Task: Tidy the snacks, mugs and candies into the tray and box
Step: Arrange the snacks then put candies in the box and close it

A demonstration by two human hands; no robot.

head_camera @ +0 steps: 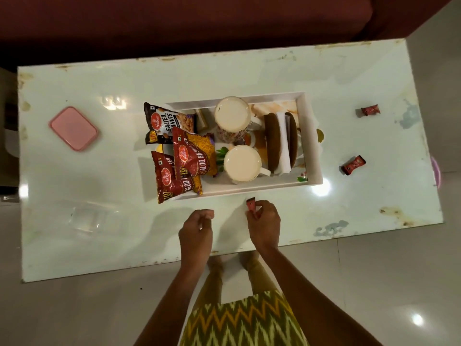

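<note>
right hand pinches a small red-wrapped candy with crimped ends above the table; left hand loosely curled, holding nothing.

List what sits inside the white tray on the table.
Inside the white tray: two mugs, three snack packets overhanging its left end, and a brown holder with white napkins. The packets and mugs cover most of the tray's printed floor.

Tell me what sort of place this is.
Probably a home living room: a low pale coffee table stands on glossy floor tiles before a dark red sofa, and a white tray holds mugs and snack packets.
</note>
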